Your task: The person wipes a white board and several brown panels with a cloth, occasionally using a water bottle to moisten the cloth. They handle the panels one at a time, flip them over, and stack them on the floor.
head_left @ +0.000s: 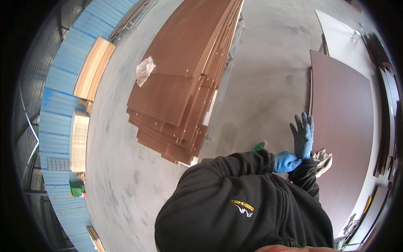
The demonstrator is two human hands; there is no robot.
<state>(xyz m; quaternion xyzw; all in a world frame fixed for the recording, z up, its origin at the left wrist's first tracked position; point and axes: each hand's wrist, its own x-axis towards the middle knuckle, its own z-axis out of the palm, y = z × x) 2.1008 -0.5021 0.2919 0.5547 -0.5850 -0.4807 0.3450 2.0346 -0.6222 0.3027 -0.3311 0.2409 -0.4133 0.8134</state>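
My right hand [303, 136], in a blue glove with greyish palm and fingers, is raised with its fingers spread and holds nothing. Across its wrist lies my left hand [286, 163], also in a blue glove, with its fingers closed at the right glove's cuff. Beside the right wrist a crumpled pale cloth [324, 161] rests at the near edge of a brown panel [346, 113]. Both forearms wear black fleece sleeves.
Left of centre, a stack of brown panels [180, 67] sits on a metal frame, with a crumpled white cloth [145, 70] on top. A white panel [342, 35] lies beyond the right-hand panel. Pale board stacks [79, 140] stand along the blue wall [63, 113].
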